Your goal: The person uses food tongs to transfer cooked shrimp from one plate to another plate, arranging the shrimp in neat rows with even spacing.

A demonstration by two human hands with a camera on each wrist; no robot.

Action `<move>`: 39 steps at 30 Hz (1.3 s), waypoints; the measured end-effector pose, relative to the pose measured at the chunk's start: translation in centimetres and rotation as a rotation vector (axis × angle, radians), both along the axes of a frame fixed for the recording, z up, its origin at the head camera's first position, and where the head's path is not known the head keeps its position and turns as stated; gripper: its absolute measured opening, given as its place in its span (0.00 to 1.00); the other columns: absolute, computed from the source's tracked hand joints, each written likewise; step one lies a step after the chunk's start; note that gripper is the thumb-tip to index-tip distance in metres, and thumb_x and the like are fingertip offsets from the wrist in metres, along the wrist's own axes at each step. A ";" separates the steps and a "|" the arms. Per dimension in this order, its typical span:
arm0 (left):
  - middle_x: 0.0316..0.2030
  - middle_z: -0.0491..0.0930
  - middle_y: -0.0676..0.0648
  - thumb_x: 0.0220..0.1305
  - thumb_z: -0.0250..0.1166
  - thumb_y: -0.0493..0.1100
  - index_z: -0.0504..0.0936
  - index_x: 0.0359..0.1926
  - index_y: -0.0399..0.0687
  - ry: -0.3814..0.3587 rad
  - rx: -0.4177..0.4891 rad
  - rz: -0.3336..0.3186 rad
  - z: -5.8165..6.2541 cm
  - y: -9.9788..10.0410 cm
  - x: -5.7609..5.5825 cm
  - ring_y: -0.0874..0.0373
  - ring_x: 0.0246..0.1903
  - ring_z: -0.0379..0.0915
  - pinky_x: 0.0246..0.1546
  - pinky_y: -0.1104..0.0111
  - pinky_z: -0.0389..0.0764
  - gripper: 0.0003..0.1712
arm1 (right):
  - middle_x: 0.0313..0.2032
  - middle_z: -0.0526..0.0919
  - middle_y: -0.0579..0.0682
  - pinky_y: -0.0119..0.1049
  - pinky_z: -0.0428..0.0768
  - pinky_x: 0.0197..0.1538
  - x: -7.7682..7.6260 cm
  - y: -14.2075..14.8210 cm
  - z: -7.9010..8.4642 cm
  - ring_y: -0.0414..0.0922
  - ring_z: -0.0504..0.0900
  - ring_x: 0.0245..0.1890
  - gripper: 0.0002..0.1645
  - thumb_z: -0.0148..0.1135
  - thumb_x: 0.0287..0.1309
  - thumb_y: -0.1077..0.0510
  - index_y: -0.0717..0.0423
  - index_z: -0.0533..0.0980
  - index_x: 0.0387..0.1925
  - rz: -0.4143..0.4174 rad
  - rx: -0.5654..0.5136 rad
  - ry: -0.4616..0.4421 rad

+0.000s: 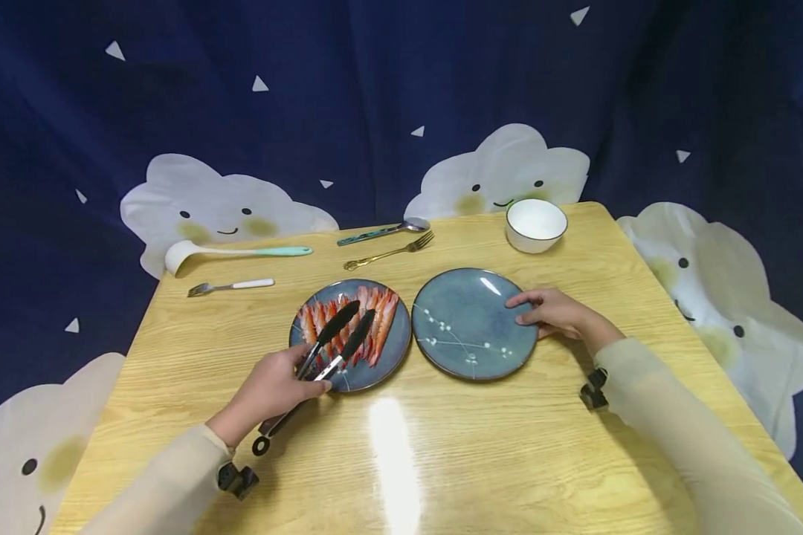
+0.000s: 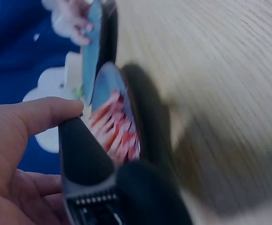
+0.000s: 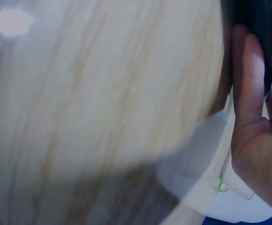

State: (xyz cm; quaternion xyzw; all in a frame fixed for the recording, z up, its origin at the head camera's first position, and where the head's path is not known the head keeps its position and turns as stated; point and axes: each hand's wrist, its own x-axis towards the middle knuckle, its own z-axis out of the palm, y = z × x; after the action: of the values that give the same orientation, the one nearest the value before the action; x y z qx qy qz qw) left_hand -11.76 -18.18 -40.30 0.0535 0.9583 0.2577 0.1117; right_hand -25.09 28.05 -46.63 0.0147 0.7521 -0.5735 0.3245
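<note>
My left hand (image 1: pixel 268 386) grips black-and-silver tongs (image 1: pixel 334 364) near their middle, thumb on one arm and fingers on the other. Their black tips reach over a row of red-and-white shrimp (image 1: pixel 383 319), spread apart. These shrimp lie side by side on a blue plate (image 1: pixel 396 357), whose front left part the tongs and fingers cover. At the right, my right hand (image 1: pixel 562 313) pinches the rim of a second blue plate (image 1: pixel 465 305) with white blossom decoration. In the right wrist view, fingers (image 3: pixel 252 70) run beneath this plate's edge; others are on its upper side.
Behind the plates lie a gold fork (image 1: pixel 391 253) and a spoon (image 1: pixel 375 234). A white bowl (image 1: pixel 537 223) stands at the back right. Toward the back left are a white ladle (image 1: pixel 227 252) with a mint handle and a small white-handled fork (image 1: pixel 241 284).
</note>
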 end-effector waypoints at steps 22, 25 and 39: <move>0.32 0.79 0.45 0.46 0.64 0.59 0.72 0.51 0.36 0.051 -0.149 -0.154 0.1 4.2 -1.4 0.59 0.29 0.74 0.31 0.63 0.73 0.38 | 0.44 0.67 0.59 0.46 0.76 0.33 0.1 -0.4 0.2 0.49 0.79 0.32 0.28 0.60 0.48 0.67 0.61 0.66 0.54 -0.039 -0.011 -0.042; 0.28 0.78 0.47 0.47 0.64 0.57 0.72 0.50 0.36 0.044 -0.133 -0.158 0.2 4.3 -1.4 0.62 0.24 0.71 0.28 0.65 0.72 0.35 | 0.44 0.67 0.59 0.46 0.76 0.34 0.1 -0.4 0.3 0.49 0.79 0.32 0.28 0.60 0.48 0.67 0.61 0.66 0.54 -0.045 -0.010 -0.043; 0.18 0.73 0.52 0.52 0.61 0.55 0.74 0.49 0.42 -0.071 0.096 -0.133 1.4 4.3 -1.5 0.62 0.13 0.62 0.20 0.67 0.67 0.28 | 0.41 0.69 0.58 0.45 0.76 0.33 0.4 -0.5 0.6 0.48 0.79 0.30 0.27 0.60 0.48 0.67 0.60 0.68 0.53 -0.066 0.004 -0.035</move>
State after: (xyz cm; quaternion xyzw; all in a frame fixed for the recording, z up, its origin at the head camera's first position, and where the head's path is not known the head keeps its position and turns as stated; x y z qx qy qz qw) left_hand -13.21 -13.91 -38.92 0.1132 0.9347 0.2969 0.1596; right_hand -24.72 27.51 -45.99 0.0503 0.7464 -0.5822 0.3184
